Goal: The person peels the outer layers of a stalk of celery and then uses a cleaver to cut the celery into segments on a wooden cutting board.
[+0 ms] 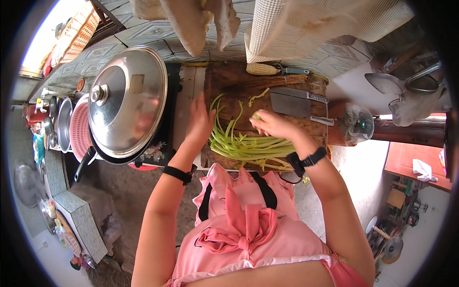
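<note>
A bunch of green celery-like stalks (251,145) lies across a worn wooden board (233,80), its curved thin ends toward the left. My left hand (200,120), slightly blurred, is beside those thin ends with its fingers extended and nothing seen in it. Above the middle of the bunch, my right hand (272,123) pinches a short green stalk piece (256,117) between thumb and fingers. A small loose sprig (259,97) rests on the board beyond that hand. Two cleavers lie side by side to the right, the farther cleaver (292,95) partly overlapped by the nearer cleaver (297,108).
A corn cob (261,69), a peeler (296,71) and a bundled-stick brush (272,81) lie along the board's back. Left stands a wok with a domed steel lid (143,97) and black handle (84,165). Beyond is a pink colander (79,129). Mesh cloth (287,32) hangs above.
</note>
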`<state>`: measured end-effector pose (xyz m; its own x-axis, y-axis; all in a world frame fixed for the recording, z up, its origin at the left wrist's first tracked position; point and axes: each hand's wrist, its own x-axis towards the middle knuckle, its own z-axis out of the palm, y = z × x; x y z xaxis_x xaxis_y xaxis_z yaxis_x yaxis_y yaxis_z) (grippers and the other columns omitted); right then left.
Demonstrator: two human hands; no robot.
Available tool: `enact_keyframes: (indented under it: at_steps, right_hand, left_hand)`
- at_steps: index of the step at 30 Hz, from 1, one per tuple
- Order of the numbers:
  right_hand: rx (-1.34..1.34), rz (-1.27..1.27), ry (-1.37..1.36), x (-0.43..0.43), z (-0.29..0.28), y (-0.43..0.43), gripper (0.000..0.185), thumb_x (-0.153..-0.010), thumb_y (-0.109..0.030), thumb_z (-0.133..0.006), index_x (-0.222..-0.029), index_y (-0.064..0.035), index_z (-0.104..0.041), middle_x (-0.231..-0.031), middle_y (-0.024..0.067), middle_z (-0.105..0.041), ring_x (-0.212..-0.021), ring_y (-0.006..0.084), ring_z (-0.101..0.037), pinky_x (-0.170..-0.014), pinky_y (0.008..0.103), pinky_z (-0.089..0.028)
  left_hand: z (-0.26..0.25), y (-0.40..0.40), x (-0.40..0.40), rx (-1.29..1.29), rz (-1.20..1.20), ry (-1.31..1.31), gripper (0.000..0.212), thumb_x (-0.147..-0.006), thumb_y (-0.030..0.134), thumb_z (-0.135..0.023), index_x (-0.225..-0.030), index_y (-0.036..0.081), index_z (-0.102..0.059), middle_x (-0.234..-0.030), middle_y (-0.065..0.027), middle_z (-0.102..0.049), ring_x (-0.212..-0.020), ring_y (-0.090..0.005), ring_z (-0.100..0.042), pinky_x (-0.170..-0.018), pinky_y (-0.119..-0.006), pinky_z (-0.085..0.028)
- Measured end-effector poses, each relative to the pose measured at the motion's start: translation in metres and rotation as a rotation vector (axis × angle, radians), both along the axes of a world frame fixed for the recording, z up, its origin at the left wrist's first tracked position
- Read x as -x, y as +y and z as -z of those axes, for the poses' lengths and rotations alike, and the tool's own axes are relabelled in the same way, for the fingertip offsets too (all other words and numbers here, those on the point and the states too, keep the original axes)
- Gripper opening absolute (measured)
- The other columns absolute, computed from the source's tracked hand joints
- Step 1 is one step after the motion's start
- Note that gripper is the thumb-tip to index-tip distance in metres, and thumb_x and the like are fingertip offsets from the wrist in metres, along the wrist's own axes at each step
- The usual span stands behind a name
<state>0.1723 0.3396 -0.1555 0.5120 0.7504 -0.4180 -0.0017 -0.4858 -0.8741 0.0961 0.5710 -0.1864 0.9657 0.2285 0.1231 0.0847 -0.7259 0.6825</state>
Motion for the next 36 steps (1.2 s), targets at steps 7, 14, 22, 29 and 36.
enact_keyframes:
  at_steps: [7, 14, 22, 29, 36]
  right_hand:
    - [0.451, -0.284, -0.157, 0.08, 0.014, -0.073, 0.025, -0.083, -0.03, -0.055, -0.092, -0.007, -0.061, -0.086, 0.0153, -0.062, -0.081, 0.032, -0.059, -0.069, 0.0406, -0.046]
    - [0.551, -0.317, -0.422, 0.118, 0.03, -0.093, 0.023, -0.079, -0.018, -0.051, -0.097, -0.0071, -0.061, -0.086, 0.0155, -0.063, -0.08, 0.0343, -0.06, -0.067, 0.0437, -0.048]
    - [0.624, -0.068, -0.557, 0.124, 0.045, -0.099, 0.03, -0.077, -0.011, -0.049, -0.106, -0.008, -0.058, -0.083, 0.0173, -0.063, -0.079, 0.0359, -0.06, -0.066, 0.0447, -0.048]
    - [0.434, 0.037, -0.642, 0.105, 0.025, -0.08, 0.019, -0.081, -0.018, -0.053, -0.096, -0.0078, -0.058, -0.082, 0.013, -0.062, -0.075, 0.0321, -0.06, -0.062, 0.0429, -0.047]
    - [0.212, 0.176, -0.983, 0.075, 0.025, -0.036, 0.007, -0.079, -0.015, -0.054, -0.082, -0.0095, -0.057, -0.072, 0.0088, -0.059, -0.07, 0.0288, -0.061, -0.057, 0.0389, -0.047]
  left_hand:
    - [0.014, -0.036, 0.02, -0.119, 0.817, -0.022, 0.02, -0.069, 0.006, -0.058, -0.089, 0.007, -0.061, -0.092, -0.007, -0.058, -0.093, -0.0285, -0.053, -0.08, -0.038, -0.043]
    - [0.033, -0.058, 0.02, -0.391, 0.918, 0.044, 0.019, -0.063, 0.015, -0.066, -0.082, 0.012, -0.063, -0.086, -0.0023, -0.056, -0.093, -0.0234, -0.052, -0.081, -0.036, -0.044]
    - [0.028, -0.06, 0.003, -0.504, 0.891, 0.106, 0.016, -0.069, 0.019, -0.067, -0.081, 0.01, -0.06, -0.085, -0.0048, -0.059, -0.09, -0.0259, -0.053, -0.079, -0.037, -0.044]
    - [0.001, -0.053, -0.016, 0.161, 0.656, 0.477, 0.022, -0.082, 0.023, -0.056, -0.088, 0.001, -0.054, -0.082, -0.0168, -0.059, -0.076, -0.0325, -0.056, -0.067, -0.034, -0.044]
    - [0.005, -0.053, -0.02, 0.605, 0.637, 0.611, 0.018, -0.079, 0.013, -0.058, -0.091, -0.001, -0.053, -0.073, -0.0045, -0.053, -0.068, -0.0126, -0.049, -0.063, -0.028, -0.041]
